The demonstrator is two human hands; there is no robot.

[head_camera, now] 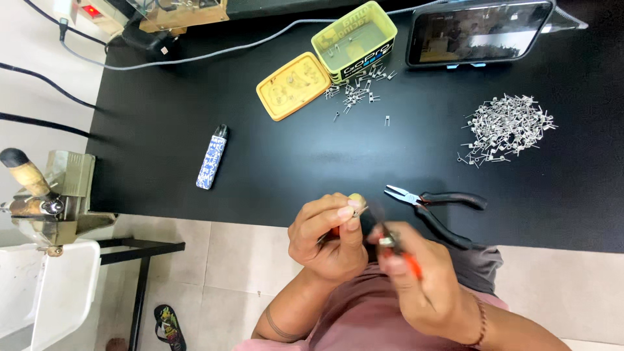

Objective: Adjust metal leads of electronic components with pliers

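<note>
My left hand (pixel 328 234) pinches a small tool with a pale rounded tip and a thin wire piece at its end, held just off the near edge of the black table (pixel 162 130). My right hand (pixel 426 286) grips a small cutter with red-orange handles (pixel 398 250), its jaws pointed at the wire piece. The cutter is blurred. Black-handled pliers (pixel 432 205) lie on the table just beyond my right hand.
A heap of small wire coils (pixel 507 127) lies at the right, a smaller scatter (pixel 357 94) near an open yellow tin (pixel 354 39) and its lid (pixel 292 86). A phone (pixel 478 29) stands behind. A blue patterned lighter-like stick (pixel 212 157) lies at left.
</note>
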